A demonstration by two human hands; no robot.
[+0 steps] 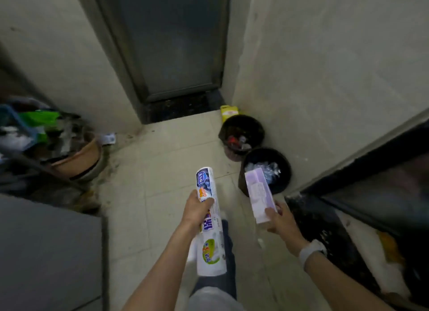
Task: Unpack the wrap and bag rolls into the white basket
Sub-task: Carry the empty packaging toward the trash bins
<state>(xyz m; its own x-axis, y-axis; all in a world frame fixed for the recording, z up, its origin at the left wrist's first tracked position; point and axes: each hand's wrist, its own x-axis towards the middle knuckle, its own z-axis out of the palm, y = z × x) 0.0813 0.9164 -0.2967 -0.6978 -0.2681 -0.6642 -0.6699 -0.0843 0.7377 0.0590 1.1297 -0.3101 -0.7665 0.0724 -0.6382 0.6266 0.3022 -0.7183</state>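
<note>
Left fingers (204,202) wrap roll (210,220) | right fingers (270,214) pinch lilac box (260,194) | print blurred

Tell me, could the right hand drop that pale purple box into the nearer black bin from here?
Probably yes: the right hand holds the purple box just short of the nearer black bin, whose open top looks unobstructed.

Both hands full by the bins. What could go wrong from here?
1. The right hand pinches only the bottom end of the purple box, which reaches out over the near bin; it could tip or slip in.
2. The left hand grips the roll above its middle, so the long lower part may swing.
3. No white basket is in view, so both items must still be carried.
</note>
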